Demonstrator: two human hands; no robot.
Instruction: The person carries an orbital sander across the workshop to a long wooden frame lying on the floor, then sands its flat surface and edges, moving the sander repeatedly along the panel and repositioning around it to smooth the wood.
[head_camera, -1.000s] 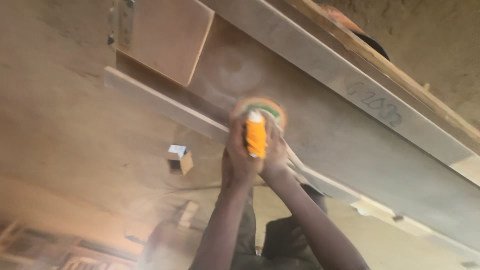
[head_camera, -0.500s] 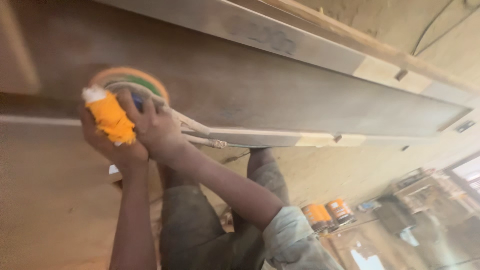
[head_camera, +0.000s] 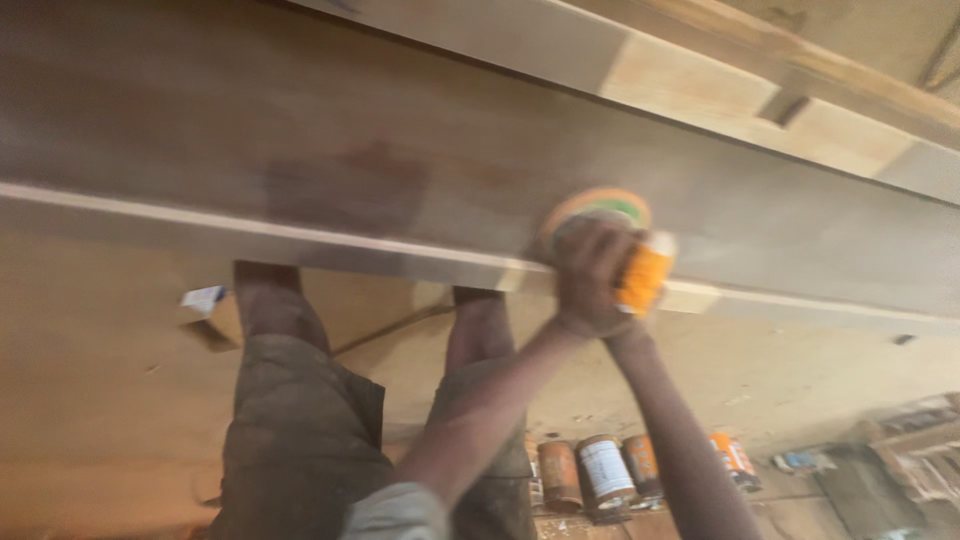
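Since half a second ago the orange sander (head_camera: 628, 262) has travelled rightward along the long board (head_camera: 400, 180), both hands (head_camera: 590, 272) together, clamped on it, board's long axis running left-right beyond them.

This is a woodworking shop with a rough, dusty look. A long wooden panel (head_camera: 420, 150) with pale timber rails (head_camera: 700, 70) fills the view, its surface dull with sanding dust. An orange orbital sander (head_camera: 640, 275) rests on the board. Below lies a sawdust-coloured floor (head_camera: 110, 400), where several small tins (head_camera: 605, 472) stand beside wood offcuts (head_camera: 910, 440).
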